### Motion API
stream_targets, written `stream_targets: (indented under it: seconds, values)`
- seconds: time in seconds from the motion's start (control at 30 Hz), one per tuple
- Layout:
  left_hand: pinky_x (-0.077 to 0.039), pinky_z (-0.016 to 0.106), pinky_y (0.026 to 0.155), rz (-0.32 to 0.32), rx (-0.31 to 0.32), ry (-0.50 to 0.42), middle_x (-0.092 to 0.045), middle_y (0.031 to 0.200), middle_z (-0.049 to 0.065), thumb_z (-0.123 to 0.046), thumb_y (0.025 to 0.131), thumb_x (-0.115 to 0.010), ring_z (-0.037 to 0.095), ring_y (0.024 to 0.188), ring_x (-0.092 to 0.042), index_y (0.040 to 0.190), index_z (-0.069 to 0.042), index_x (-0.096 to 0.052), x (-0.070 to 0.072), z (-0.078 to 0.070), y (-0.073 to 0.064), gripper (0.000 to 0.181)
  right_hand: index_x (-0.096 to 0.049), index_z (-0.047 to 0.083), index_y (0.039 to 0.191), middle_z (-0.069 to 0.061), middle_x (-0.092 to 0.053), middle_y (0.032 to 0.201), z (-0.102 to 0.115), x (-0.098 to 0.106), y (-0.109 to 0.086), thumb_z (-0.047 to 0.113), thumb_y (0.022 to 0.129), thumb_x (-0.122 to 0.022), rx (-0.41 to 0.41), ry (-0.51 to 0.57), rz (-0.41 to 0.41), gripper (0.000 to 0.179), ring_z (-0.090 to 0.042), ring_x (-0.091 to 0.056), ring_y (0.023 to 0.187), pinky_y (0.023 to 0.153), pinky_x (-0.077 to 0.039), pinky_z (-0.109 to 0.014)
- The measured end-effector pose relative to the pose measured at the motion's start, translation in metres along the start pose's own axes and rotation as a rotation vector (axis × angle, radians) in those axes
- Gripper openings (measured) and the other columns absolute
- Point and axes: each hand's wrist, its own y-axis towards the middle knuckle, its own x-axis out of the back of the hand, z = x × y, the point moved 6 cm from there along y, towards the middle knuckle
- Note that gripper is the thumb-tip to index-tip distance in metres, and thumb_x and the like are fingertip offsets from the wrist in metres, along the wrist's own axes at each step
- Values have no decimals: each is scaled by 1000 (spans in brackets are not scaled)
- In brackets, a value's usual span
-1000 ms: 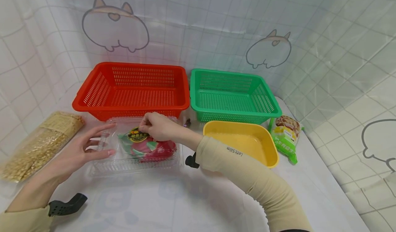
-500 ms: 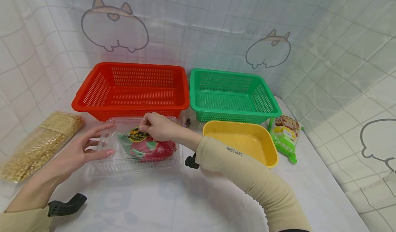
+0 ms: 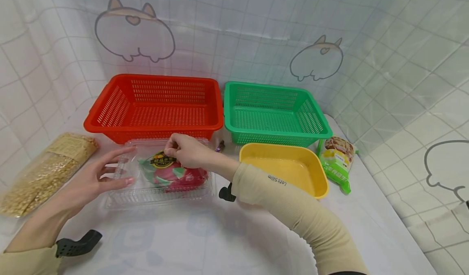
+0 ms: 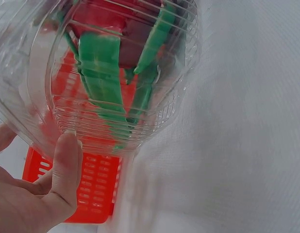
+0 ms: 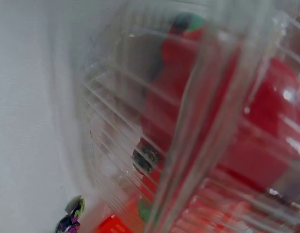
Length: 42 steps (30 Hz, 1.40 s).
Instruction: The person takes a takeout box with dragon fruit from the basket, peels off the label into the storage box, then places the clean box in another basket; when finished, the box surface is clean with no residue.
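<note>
A clear ribbed plastic clamshell box [image 3: 146,196] lies on the white table in front of the red basket. Inside it shows a red dragon fruit [image 3: 190,179] with green leaf tips. A black and gold sticker label [image 3: 161,161] lies flat on the lid. My right hand [image 3: 188,150] is over the lid with curled fingers, fingertips and thumb at the label's right edge; the pads are hidden. Along the box's left end, my left hand [image 3: 97,177] rests with spread fingers, its thumb tip against the ribbed wall in the left wrist view.
Behind stand a red basket [image 3: 216,120] and a green basket [image 3: 275,134]. Right of the box is a yellow tub [image 3: 286,163], with a green snack bag [image 3: 337,163] beyond. A bag of pale grains [image 3: 51,173] lies left. A small purple wrapped piece [image 3: 220,146] sits near the box.
</note>
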Motion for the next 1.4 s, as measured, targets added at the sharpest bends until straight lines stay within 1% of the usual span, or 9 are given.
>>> stream_targets:
  seconds: [0.23,0.5,0.63,0.73,0.9,1.0,1.1,1.3,1.4]
  values:
    - [-47,19,79,-7,-2,2,-38,143,-18,-16,90,-73,13,116,-39,157,-27,-30,0,0,-1,81,-57,12,97,-3,-58,89,-3,1,1,18,102,-55,4,43,13,8,-13,-50,68,57,-45,-20]
    - [-48,22,81,-10,2,4,-37,148,-11,-18,90,-73,16,118,-39,158,-29,-28,-1,1,-2,83,-57,13,98,-4,-58,89,-5,2,2,19,102,-56,-23,78,27,7,-14,-52,69,59,-49,-20]
    - [-49,30,83,0,20,-3,-36,150,-6,-19,90,-73,16,117,-39,158,-31,-26,-1,2,-2,83,-57,12,98,-4,-57,90,-5,2,2,18,101,-57,-34,100,29,7,-14,-52,70,60,-50,-20]
    - [-49,33,82,5,27,-5,-35,150,-7,-19,91,-72,15,116,-40,158,-31,-26,-1,3,-2,83,-58,11,99,-4,-57,90,-5,2,2,18,101,-57,-47,128,30,8,-14,-52,70,60,-50,-20]
    - [-48,24,80,5,18,-4,-37,146,-15,-17,91,-72,12,113,-41,158,-30,-28,0,3,-2,81,-58,9,100,-5,-58,91,-6,3,1,16,101,-57,-60,189,39,8,-15,-52,72,60,-50,-20]
    - [-47,21,79,2,8,0,-38,144,-18,-16,91,-72,10,113,-41,158,-29,-28,0,2,-2,81,-58,8,101,-5,-58,91,-7,4,1,16,100,-58,-61,211,45,8,-15,-52,72,60,-50,-20]
    - [-47,20,80,-1,-2,6,-38,144,-18,-16,91,-72,10,114,-40,158,-29,-28,0,2,-2,81,-59,8,101,-5,-58,89,-8,4,2,16,100,-59,-63,219,45,8,-14,-52,71,60,-50,-20]
    - [-48,23,80,5,8,3,-37,147,-12,-18,91,-72,11,114,-41,158,-30,-27,-1,3,-2,82,-59,8,101,-5,-58,89,-9,5,3,15,100,-59,-63,237,45,7,-15,-52,71,59,-50,-21]
    - [-48,22,80,5,11,1,-37,148,-10,-18,91,-72,12,114,-41,158,-30,-27,-1,3,-2,82,-59,8,102,-6,-58,90,-10,6,3,15,100,-59,-65,267,46,8,-15,-53,71,60,-51,-21]
